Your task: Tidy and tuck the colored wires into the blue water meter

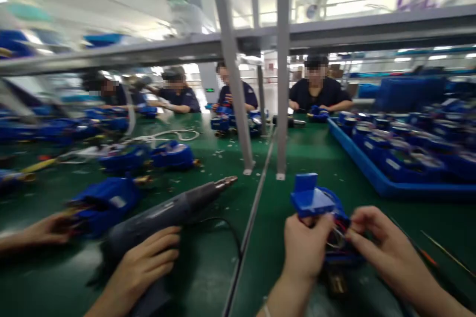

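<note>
A blue water meter (336,203) with its flap-like blue cover (307,193) raised lies on the green table in front of me. My left hand (307,245) grips its left side, thumb at the base of the cover. Inside the open body, red and pale wires (336,237) show. At the right rim, my right hand (383,242) pinches the wires with thumb and fingertips; blur softens the exact contact. A brass fitting (337,283) sticks out toward me below the body.
To my left, a co-worker's hand (145,262) holds a heat gun (167,210), the other a blue meter (107,203). A blue tray (379,185) full of meters stands right. Shelf posts (281,84) rise ahead. A thin rod (446,252) lies right. Several people sit opposite.
</note>
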Available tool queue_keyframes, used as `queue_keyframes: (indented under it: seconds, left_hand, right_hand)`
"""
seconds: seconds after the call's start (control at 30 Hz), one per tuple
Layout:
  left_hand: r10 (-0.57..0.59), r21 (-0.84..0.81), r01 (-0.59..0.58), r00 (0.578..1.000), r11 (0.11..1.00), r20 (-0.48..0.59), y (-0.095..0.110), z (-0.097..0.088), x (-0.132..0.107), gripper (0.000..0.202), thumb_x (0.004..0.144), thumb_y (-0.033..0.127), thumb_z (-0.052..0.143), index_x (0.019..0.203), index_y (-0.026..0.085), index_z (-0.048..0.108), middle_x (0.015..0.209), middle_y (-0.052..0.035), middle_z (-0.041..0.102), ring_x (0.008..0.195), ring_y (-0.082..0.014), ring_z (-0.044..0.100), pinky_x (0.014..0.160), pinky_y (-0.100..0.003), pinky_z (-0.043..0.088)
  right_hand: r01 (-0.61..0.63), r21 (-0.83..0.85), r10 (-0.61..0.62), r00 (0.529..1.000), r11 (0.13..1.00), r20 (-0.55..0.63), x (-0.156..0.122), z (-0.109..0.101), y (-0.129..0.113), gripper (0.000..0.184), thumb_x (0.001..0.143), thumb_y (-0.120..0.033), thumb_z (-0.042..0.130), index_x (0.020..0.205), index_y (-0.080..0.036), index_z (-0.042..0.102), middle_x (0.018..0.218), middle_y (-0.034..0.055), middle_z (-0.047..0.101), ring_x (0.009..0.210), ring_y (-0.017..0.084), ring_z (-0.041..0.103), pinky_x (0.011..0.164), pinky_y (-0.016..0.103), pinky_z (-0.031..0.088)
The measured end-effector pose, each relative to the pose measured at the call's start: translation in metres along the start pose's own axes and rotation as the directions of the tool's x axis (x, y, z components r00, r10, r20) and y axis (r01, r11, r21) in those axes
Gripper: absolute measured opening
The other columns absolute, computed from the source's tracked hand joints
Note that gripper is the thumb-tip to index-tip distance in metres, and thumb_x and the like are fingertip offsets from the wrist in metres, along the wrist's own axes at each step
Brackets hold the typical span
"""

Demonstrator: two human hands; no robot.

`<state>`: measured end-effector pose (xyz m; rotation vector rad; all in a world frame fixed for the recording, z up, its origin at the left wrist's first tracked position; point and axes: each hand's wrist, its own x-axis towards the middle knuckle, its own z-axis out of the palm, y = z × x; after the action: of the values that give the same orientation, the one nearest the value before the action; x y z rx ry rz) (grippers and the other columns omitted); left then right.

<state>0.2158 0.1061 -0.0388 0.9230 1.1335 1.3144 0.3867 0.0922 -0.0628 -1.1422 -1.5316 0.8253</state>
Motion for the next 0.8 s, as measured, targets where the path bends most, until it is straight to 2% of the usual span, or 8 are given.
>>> queue_keyframes:
  seconds: [0.03,0.1,0.33,0.43,0.5,0.6,0.73,0.8]
  left_hand:
    - [-0.015,-0.022,0.015,1.000,1.000,0.028,-0.007,0.016,0.004,0.023,0.068,0.033,0.079,0.072,0.012,0.069,0.067,-0.0037,0.070,0.059,-0.0139,0.063,0.060,-0.026,0.051]
    - [-0.035,-0.053,0.038,0.998,0.998,0.049,-0.014,0.026,0.012,0.027,0.068,0.033,0.080,0.081,0.011,0.071,0.071,-0.0045,0.072,0.065,-0.0161,0.066,0.066,-0.027,0.052]
    - [-0.072,-0.109,0.070,0.997,0.992,-0.009,-0.007,0.014,0.031,0.037,0.059,0.032,0.086,0.085,0.009,0.073,0.077,-0.0081,0.075,0.069,-0.0209,0.069,0.068,-0.031,0.057]
    - [-0.073,-0.102,0.069,0.997,0.992,-0.033,-0.008,0.017,0.031,0.041,0.057,0.032,0.087,0.088,0.009,0.073,0.077,-0.0083,0.075,0.069,-0.0223,0.069,0.068,-0.034,0.058]
    - [-0.076,-0.095,0.073,0.996,0.993,-0.037,-0.010,0.018,0.033,0.044,0.058,0.032,0.087,0.092,0.009,0.073,0.080,-0.0090,0.075,0.071,-0.0236,0.070,0.069,-0.036,0.059]
    - [-0.089,-0.101,0.086,0.996,0.991,-0.029,-0.012,0.016,0.035,0.044,0.058,0.033,0.087,0.094,0.010,0.073,0.085,-0.0098,0.076,0.074,-0.0244,0.071,0.071,-0.036,0.059]
    - [-0.115,-0.025,0.114,0.993,0.993,-0.027,-0.012,0.010,0.030,0.042,0.059,0.038,0.085,0.088,0.010,0.075,0.077,-0.0086,0.075,0.071,-0.0248,0.069,0.067,-0.034,0.057]
    - [-0.087,0.073,0.092,0.994,0.993,-0.065,-0.011,0.007,0.027,0.037,0.057,0.040,0.085,0.077,0.010,0.076,0.067,-0.0077,0.073,0.066,-0.0259,0.068,0.064,-0.034,0.055]
  right_hand:
    - [-0.021,0.060,0.017,0.998,0.998,0.056,0.005,-0.006,-0.006,0.014,0.088,-0.028,0.059,0.098,-0.022,0.052,0.081,-0.0007,0.059,0.079,0.016,0.062,0.073,0.026,0.051]
    - [-0.035,0.110,0.022,0.993,0.993,0.118,0.019,-0.014,-0.016,0.015,0.086,-0.023,0.057,0.100,-0.021,0.052,0.083,0.0005,0.062,0.082,0.017,0.063,0.075,0.027,0.051]
    - [0.011,-0.001,-0.011,0.998,1.000,-0.066,0.053,-0.035,-0.015,0.010,0.093,-0.027,0.048,0.097,-0.019,0.053,0.089,0.0039,0.066,0.084,0.016,0.062,0.078,0.030,0.050]
    - [0.021,-0.115,-0.029,0.997,0.993,-0.069,0.057,-0.044,-0.012,0.015,0.096,-0.028,0.047,0.107,-0.019,0.053,0.082,0.0022,0.065,0.075,0.017,0.061,0.072,0.030,0.050]
    - [0.029,-0.233,-0.044,0.997,0.972,-0.058,0.058,-0.047,-0.013,0.018,0.094,-0.025,0.051,0.109,-0.020,0.058,0.087,0.0039,0.064,0.082,0.019,0.060,0.081,0.035,0.048]
    - [0.072,-0.349,-0.078,0.997,0.934,-0.003,0.057,-0.044,-0.020,0.019,0.090,-0.018,0.056,0.106,-0.020,0.066,0.109,0.0076,0.061,0.105,0.023,0.054,0.098,0.041,0.038]
    - [0.120,-0.275,-0.077,0.983,0.954,0.164,0.048,-0.024,-0.028,0.013,0.094,-0.027,0.057,0.096,-0.024,0.069,0.091,0.0012,0.064,0.086,0.017,0.059,0.077,0.029,0.045]
    - [0.121,-0.279,-0.080,0.985,0.953,0.153,0.041,-0.010,-0.021,0.012,0.093,-0.028,0.059,0.087,-0.024,0.068,0.083,-0.0013,0.064,0.081,0.016,0.059,0.070,0.026,0.044]
